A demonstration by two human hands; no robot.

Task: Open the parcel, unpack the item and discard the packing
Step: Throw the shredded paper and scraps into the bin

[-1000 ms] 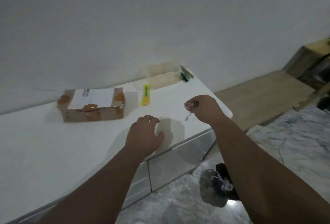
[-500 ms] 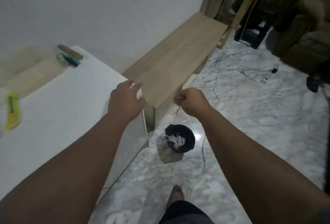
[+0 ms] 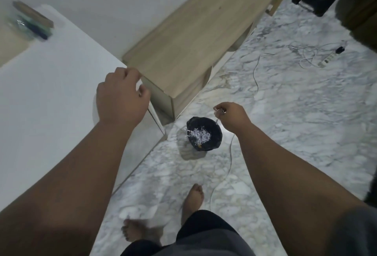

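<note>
Pinching a small clear scrap of packing between thumb and fingertips, the right hand hangs just above the near rim of a black bin on the marble floor. The scrap dangles below the fingers (too small and blurred to tell its material). White shredded paper lies inside the bin. The left hand grips the corner of the white table, fingers bent over the far edge and thumb against the side. A low wooden bench stands just beside that corner. At the table's far end lies a clear bag holding dark things. A thin cable runs past the bin, and a power strip lies well apart. Two bare feet stand on the floor, the left one blurred.
</note>
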